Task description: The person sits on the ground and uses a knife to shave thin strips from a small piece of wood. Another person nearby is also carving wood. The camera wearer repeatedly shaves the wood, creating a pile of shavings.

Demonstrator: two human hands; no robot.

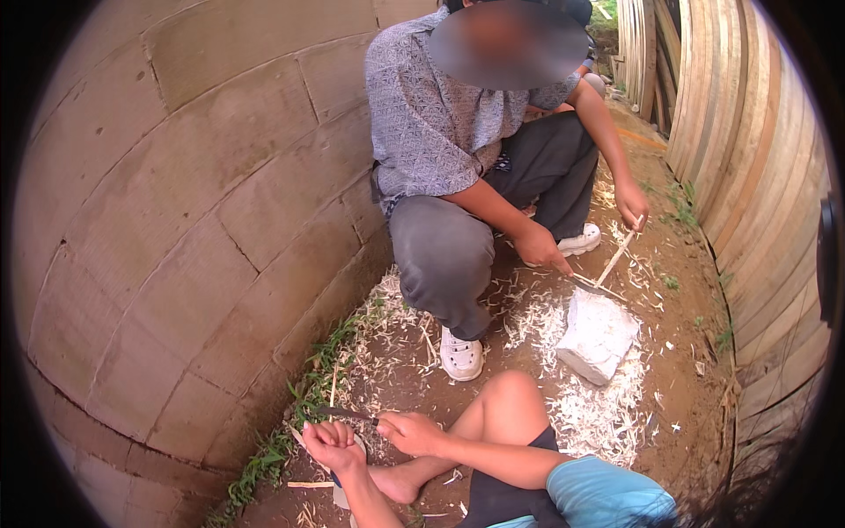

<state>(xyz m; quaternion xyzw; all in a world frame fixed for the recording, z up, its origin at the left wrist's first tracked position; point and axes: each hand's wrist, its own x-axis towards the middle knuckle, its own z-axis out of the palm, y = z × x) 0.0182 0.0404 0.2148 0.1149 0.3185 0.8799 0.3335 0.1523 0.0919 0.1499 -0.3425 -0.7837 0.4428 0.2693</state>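
The person's right hand (412,434) grips a dark-bladed knife (348,413) at seven o'clock, long axis nearly level, tip toward nine; just below it the left hand (333,446) is curled beside a pale stick (297,434), its hold unclear. A block wall (189,238) bounds eight to eleven o'clock, a plank fence (766,167) two to four, with open soil (700,327) alongside the fence.

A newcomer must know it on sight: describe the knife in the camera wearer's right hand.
Follow the block wall on the left down to the grass at its foot. Beside that grass, the wearer's right hand holds the dark-bladed knife, pointing left in the picture. The co-worker's knife is by the white block; this one is beside the wearer's left hand.
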